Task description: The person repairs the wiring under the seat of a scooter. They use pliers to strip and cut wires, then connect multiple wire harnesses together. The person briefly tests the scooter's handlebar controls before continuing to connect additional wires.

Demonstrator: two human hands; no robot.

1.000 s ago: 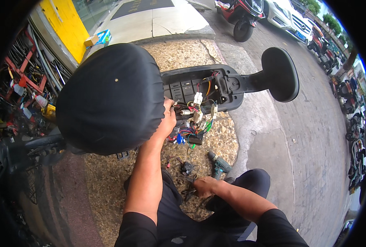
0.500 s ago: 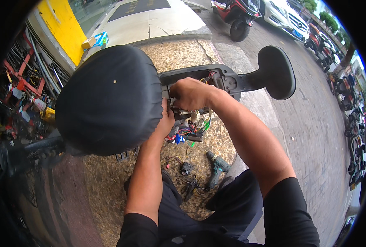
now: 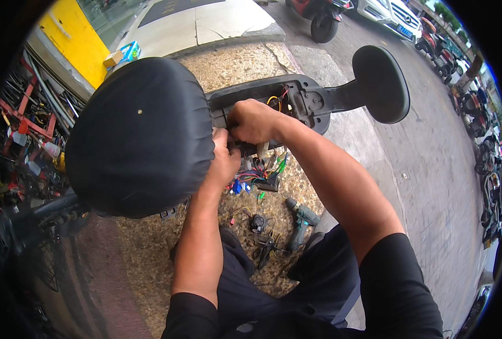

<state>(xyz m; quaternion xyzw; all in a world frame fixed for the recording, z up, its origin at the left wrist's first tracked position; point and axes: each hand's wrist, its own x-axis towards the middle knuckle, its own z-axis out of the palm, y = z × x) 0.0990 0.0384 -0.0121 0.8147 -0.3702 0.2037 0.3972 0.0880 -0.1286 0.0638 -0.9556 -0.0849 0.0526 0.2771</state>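
My right hand (image 3: 255,120), fingers curled, reaches into the long black open compartment (image 3: 237,86) of an electric scooter. My left hand (image 3: 224,161) is bent close beside it, at the edge of the black padded seat (image 3: 141,130). Both hands are closed with fingertips together, but what they pinch is hidden behind the knuckles. Below them hangs a bundle of coloured wires (image 3: 259,169) with white, blue and green connectors. A yellow and a red wire (image 3: 276,101) show inside the compartment, right of my right hand.
On the speckled ground lie a teal cordless drill (image 3: 302,224), a small round black part (image 3: 258,223) with wires and a black tangled piece (image 3: 268,248). A black padded backrest (image 3: 380,85) sticks out right. Tools and parts crowd a red rack (image 3: 27,107) on the left.
The view has shifted slightly. My hands stay together at the compartment, the right one bent further in beside the left. The wire bundle below shows a little more.
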